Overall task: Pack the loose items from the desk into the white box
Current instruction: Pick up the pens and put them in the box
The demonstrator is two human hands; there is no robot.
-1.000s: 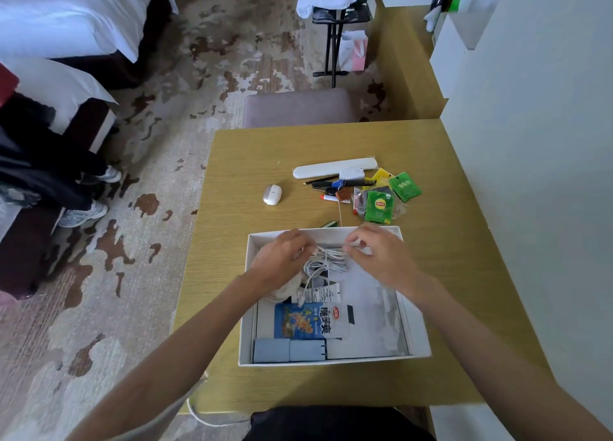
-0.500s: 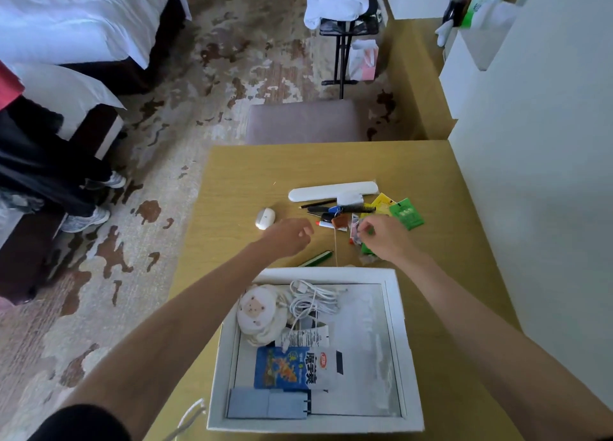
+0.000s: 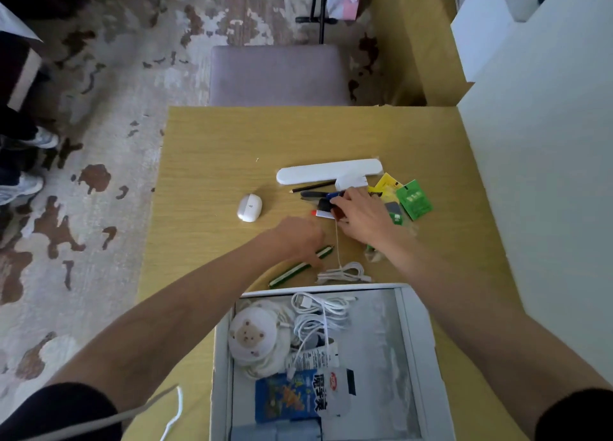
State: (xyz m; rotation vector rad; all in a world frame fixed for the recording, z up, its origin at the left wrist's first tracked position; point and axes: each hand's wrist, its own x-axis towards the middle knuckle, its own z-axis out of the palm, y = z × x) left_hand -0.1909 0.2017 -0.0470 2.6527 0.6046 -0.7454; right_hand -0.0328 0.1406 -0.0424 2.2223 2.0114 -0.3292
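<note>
floor: mottled carpet (image 3: 99, 76) | seat: grey stool (image 3: 278, 76) | right: white wall (image 3: 547, 208)

Prob. a hotel rm or bedroom. Wall-to-wall carpet (image 3: 116, 76) w/ brown-and-cream blotch pattern. Light wood bench (image 3: 215, 148) sits vs. a plain white wall (image 3: 547, 208), padded grey stool (image 3: 278, 76) at its far edge. Matching wood panelling (image 3: 404, 42) beyond. Black stand legs (image 3: 320, 6) at top, sneakers (image 3: 23, 188) on the floor at left, white sheet corner (image 3: 15, 22) over a dark base, maybe a bed.
</note>
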